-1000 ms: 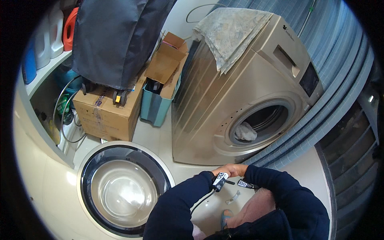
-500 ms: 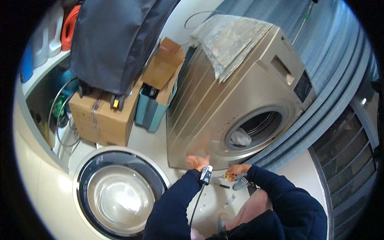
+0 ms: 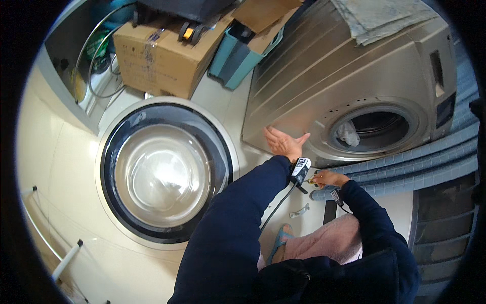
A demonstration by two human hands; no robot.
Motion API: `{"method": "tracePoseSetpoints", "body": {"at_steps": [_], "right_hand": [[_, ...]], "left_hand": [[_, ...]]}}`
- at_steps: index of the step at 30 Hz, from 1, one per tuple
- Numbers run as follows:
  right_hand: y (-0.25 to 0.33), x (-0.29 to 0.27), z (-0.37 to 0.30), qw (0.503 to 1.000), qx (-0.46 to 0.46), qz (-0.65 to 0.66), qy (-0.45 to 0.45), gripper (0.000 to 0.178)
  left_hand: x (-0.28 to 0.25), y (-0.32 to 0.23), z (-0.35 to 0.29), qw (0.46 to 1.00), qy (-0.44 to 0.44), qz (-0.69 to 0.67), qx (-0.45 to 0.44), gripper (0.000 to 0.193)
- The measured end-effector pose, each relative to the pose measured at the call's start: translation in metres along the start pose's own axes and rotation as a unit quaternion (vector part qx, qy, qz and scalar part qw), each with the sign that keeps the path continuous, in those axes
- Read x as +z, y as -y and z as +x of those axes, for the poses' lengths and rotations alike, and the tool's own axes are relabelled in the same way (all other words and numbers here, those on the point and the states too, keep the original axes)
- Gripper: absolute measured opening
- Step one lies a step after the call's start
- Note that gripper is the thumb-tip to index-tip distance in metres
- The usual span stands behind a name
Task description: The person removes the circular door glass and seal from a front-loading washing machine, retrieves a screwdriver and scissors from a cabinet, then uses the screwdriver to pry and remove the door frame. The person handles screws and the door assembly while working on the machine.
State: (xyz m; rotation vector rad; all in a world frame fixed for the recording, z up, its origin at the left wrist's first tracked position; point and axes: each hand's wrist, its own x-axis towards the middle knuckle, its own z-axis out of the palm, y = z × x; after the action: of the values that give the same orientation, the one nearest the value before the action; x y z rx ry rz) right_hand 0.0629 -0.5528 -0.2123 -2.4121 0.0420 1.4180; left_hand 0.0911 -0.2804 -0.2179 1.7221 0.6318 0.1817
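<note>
Left hand (image 3: 284, 144) spread wide beside the washer (image 3: 291, 88); right hand (image 3: 329, 178) holds the yellow tool (image 3: 312, 181), just beside the wrist sensor (image 3: 300, 170). I'd angle it away from that wrist, grip firm.

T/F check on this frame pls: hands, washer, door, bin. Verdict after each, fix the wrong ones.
1. The left hand is open, thumb spread. True.
2. The right hand is empty. False: it holds a tool with a yellowish handle.
3. A pale cloth lies in the opening of the washer. True.
4. The round door is fitted on the washer. False: it lies on the floor.
5. The teal bin stands between the cardboard box and the washer. True.
</note>
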Motion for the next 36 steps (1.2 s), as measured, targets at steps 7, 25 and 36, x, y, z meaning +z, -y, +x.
{"method": "tracePoseSetpoints", "body": {"at_steps": [7,25,36], "right_hand": [[0.005,0.012,0.004,0.998,0.026,0.048,-0.034,0.028],[0.044,0.018,0.011,0.983,-0.001,-0.183,-0.018,0.03],[0.088,0.062,0.017,0.941,-0.125,-0.31,-0.051,0.03]], "left_hand": [[-0.017,-0.009,0.018,0.988,-0.022,0.004,0.156,0.112],[-0.01,-0.018,0.035,0.975,-0.081,0.024,0.208,0.102],[-0.008,-0.022,0.035,0.961,-0.057,0.123,0.24,0.091]]}}
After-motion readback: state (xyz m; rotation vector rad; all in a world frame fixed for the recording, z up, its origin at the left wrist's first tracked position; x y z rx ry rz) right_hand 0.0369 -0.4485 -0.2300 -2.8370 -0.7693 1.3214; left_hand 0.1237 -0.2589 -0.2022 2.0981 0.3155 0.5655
